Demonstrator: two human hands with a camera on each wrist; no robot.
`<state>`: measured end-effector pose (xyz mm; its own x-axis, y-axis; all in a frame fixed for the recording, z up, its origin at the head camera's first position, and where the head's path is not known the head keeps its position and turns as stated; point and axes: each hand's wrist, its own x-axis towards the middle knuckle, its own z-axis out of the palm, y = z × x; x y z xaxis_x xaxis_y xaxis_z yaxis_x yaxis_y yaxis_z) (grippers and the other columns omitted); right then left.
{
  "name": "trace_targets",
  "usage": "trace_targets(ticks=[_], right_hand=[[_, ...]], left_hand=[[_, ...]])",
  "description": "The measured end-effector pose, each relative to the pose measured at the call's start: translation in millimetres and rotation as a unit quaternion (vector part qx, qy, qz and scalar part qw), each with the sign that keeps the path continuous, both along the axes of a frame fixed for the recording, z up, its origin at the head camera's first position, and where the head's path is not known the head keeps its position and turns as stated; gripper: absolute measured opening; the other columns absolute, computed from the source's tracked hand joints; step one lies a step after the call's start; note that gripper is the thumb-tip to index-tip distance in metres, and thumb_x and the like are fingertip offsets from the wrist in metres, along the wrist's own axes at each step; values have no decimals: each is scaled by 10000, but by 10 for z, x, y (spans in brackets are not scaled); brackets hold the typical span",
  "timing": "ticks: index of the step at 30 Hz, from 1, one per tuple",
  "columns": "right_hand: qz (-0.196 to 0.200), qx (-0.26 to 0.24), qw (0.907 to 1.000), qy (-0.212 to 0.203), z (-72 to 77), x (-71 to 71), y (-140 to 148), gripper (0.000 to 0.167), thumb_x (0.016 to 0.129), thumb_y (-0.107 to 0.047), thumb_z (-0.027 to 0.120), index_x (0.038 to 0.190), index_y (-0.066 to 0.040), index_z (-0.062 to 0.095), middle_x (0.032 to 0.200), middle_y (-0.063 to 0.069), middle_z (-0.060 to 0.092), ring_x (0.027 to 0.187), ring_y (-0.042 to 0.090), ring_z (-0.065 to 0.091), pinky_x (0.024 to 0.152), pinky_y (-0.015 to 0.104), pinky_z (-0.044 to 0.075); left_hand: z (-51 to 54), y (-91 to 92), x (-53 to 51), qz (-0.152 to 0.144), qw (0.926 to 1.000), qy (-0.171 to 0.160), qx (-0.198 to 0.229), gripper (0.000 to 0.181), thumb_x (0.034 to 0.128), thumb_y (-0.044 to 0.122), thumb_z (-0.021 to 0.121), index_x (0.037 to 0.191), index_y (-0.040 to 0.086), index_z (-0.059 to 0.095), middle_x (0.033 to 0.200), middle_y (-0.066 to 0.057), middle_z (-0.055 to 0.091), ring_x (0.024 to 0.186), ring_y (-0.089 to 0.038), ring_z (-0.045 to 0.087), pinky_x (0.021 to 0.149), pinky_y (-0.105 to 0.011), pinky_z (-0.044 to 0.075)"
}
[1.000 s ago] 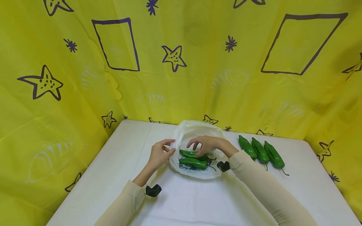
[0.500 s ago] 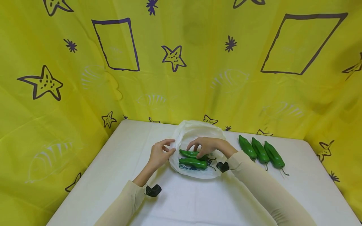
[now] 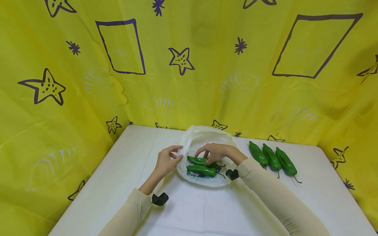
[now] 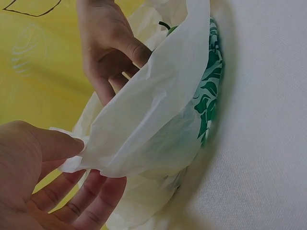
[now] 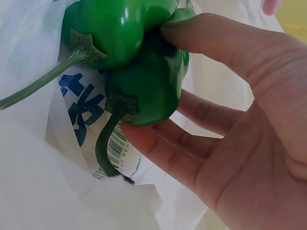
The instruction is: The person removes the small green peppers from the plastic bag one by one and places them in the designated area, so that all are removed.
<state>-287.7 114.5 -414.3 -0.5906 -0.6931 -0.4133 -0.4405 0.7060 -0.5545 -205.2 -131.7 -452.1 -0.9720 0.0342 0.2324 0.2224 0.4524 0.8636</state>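
A white plastic bag (image 3: 206,132) with blue and green print lies with its mouth toward me. My left hand (image 3: 165,162) pinches the left side of its rim between thumb and fingers. Inside the bag two green peppers lie side by side. My right hand (image 3: 219,152) reaches into the mouth and holds the farther pepper (image 5: 144,81), thumb on one side and fingers on the other. The nearer pepper (image 3: 201,170) touches it. In the left wrist view the bag's wall hides most of the peppers and the right fingertips.
Three more green peppers lie in a row on the white table to the right: a left one (image 3: 258,154), a middle one (image 3: 272,157) and a right one (image 3: 286,161). A yellow curtain (image 3: 206,95) with drawn stars stands behind the table (image 3: 189,213) and along its sides.
My right hand has lowered slightly onto the farther pepper, and its thumb and fingers have closed around it. The left hand and the bag have stayed in place.
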Motion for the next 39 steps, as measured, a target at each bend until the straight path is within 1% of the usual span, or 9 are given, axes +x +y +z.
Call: trace_targets(ticks=[8, 17, 24, 31, 39], right_hand=[[27, -47, 10000, 45, -13, -2, 2, 451, 924, -89, 758, 1306, -316, 682, 1229, 71, 678, 1126, 277, 626, 960, 488, 536], [74, -116, 9999, 95, 17, 15, 8, 458, 921, -95, 761, 1325, -295, 675, 1234, 69, 676, 1151, 297, 622, 966, 489, 530], [188, -215, 9992, 267, 112, 16, 61, 477, 923, -97, 754, 1358, -270, 656, 1304, 67, 642, 1146, 304, 625, 950, 465, 540], [213, -317, 9985, 400, 221, 13, 143, 475, 926, -107, 757, 1365, -254, 651, 1253, 78, 663, 1027, 273, 673, 883, 416, 574], [180, -492, 9977, 425, 324, 30, 264, 488, 921, -89, 754, 1378, -218, 644, 1247, 99, 656, 991, 248, 682, 863, 392, 581]], left_hand=[[7, 2, 0, 19, 10000, 17, -38, 340, 870, 4, 782, 1203, 63, 745, 1060, -148, 710, 717, -173, 659, 507, -241, 518], [12, 5, 19, 0, 10000, 23, 14, 338, 867, -1, 780, 1198, 59, 747, 1054, -148, 706, 707, -170, 658, 493, -244, 513], [8, 3, 15, -17, 10000, 42, 23, 335, 866, -3, 780, 1195, 56, 748, 1044, -146, 702, 717, -171, 657, 497, -244, 515], [9, 0, 11, -48, 10000, 65, 31, 332, 865, -14, 778, 1190, 50, 746, 1039, -152, 704, 720, -181, 666, 498, -249, 524], [10, -1, 13, -58, 9999, 70, 78, 332, 870, -12, 772, 1195, 47, 743, 1044, -152, 702, 715, -172, 660, 503, -253, 530]])
